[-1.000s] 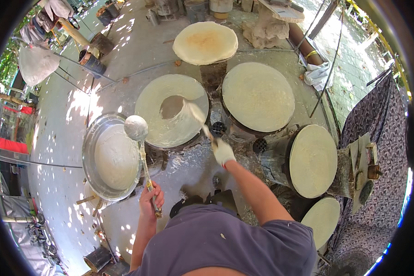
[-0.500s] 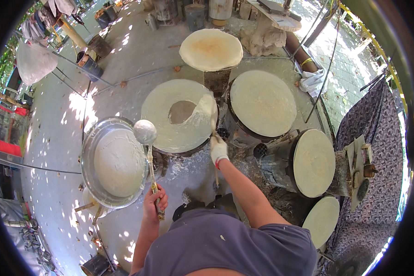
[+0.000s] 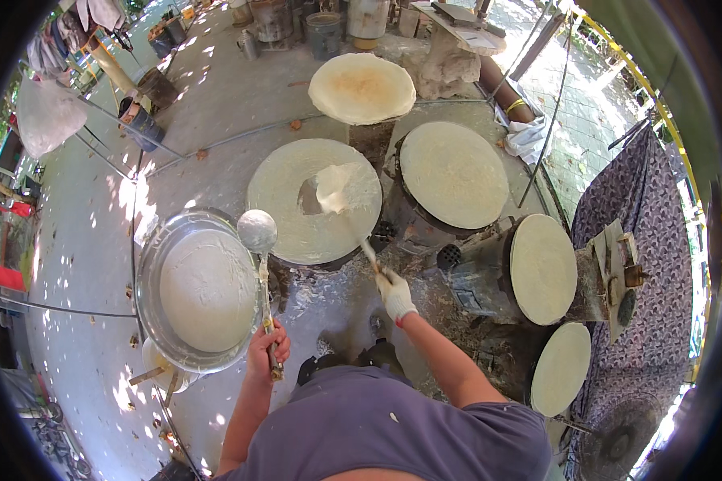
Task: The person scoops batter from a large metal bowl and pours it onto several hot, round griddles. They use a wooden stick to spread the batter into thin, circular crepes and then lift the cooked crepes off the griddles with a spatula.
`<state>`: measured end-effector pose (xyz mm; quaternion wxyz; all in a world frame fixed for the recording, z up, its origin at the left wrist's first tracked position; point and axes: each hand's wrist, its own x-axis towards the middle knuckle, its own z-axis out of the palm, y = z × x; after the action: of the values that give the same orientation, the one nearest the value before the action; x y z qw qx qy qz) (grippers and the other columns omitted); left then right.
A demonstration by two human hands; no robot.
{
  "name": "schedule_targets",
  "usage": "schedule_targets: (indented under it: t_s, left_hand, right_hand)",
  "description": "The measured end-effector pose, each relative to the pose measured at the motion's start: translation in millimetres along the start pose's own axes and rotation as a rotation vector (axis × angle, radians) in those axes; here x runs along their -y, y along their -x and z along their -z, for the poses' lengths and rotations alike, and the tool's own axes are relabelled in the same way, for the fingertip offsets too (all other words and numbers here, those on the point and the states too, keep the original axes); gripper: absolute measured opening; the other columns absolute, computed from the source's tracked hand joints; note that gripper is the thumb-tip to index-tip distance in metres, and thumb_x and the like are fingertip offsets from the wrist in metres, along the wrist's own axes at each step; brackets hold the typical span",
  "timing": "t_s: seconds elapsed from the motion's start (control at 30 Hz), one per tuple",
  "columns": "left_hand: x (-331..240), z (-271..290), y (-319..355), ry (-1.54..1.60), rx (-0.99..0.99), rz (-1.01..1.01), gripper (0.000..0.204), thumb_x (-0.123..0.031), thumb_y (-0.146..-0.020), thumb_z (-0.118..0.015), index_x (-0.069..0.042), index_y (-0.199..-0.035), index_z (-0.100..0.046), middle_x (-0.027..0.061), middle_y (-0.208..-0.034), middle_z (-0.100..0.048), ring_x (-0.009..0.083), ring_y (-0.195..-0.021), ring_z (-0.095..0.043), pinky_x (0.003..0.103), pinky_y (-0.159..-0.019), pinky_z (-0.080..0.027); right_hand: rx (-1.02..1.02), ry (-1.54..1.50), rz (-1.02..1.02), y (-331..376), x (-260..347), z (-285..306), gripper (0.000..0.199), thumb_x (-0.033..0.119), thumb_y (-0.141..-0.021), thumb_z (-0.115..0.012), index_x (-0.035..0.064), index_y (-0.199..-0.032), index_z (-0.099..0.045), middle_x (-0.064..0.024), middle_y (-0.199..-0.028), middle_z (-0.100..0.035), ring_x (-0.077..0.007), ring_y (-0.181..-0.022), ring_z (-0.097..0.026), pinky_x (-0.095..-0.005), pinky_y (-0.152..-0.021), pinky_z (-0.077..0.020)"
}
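My bare left hand (image 3: 269,349) is closed around the handle of a long metal ladle (image 3: 257,232), its batter-smeared bowl upward by the rim of a wide metal basin (image 3: 148,272). Pale, thick batter (image 3: 206,289) fills much of that basin. On my right hand (image 3: 395,296) is a white work glove, and its fingers grip the handle of a batter-coated spreader (image 3: 365,244). The spreader's head lies over the middle of a round griddle (image 3: 274,234) coated with pale batter, beside a darker, thinly covered patch.
More round griddles with pale sheets (image 3: 455,175) stand in an arc to the right, on drum-like stoves (image 3: 481,272). A browned, curled-edge flatbread (image 3: 363,86) sits on the far one. Buckets (image 3: 324,36) line the back. Patterned cloth (image 3: 646,200) hangs at the right.
My right hand has moved down and slightly right. The spreader's head has swung from the griddle's right edge to its middle, and the bare patch has shrunk. My left hand still holds the ladle.
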<state>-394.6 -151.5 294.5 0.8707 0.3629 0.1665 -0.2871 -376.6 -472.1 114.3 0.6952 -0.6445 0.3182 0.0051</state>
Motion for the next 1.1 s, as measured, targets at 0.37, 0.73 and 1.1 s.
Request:
schedule_targets:
  t_s: [0.37,0.73,1.1]
  left_hand:
    - [11.0,-16.9,-20.1,-0.012,-0.032,0.069,0.012,-0.006,-0.09,-0.047,-0.006,-0.102,-0.045,0.0035,-0.072,-0.043,0.0084,-0.046,-0.036,0.021,-0.037,-0.032]
    - [55.8,-51.1,-20.2,0.09,-0.204,-0.013,0.007,-0.012,-0.093,-0.045,-0.006,-0.098,-0.045,0.0036,-0.072,-0.044,0.0081,-0.045,-0.037,0.022,-0.037,-0.032]
    - [90.2,-65.0,-24.7,-0.018,-0.401,0.028,0.018,-0.02,-0.095,-0.046,-0.009,-0.082,-0.044,0.001,-0.06,-0.039,0.0072,-0.039,-0.033,0.022,-0.032,-0.029]
  right_hand:
    - [0.065,0.309,0.186,-125.9,24.3,-42.7,0.04,0.034,-0.089,-0.053,0.0059,-0.115,-0.062,-0.0172,-0.087,-0.068,-0.0198,-0.084,-0.064,-0.0304,-0.075,-0.0464]
    - [0.463,0.714,0.266,-133.4,158.9,-30.7,0.037,0.032,-0.086,-0.053,0.0061,-0.11,-0.063,-0.022,-0.101,-0.064,-0.0367,-0.099,-0.06,-0.0393,-0.084,-0.0469]
    - [0.545,0.514,0.283,-177.5,133.3,5.1,0.037,0.028,-0.086,-0.056,0.0009,-0.11,-0.062,-0.0186,-0.1,-0.067,-0.0268,-0.094,-0.064,-0.0331,-0.081,-0.0468]
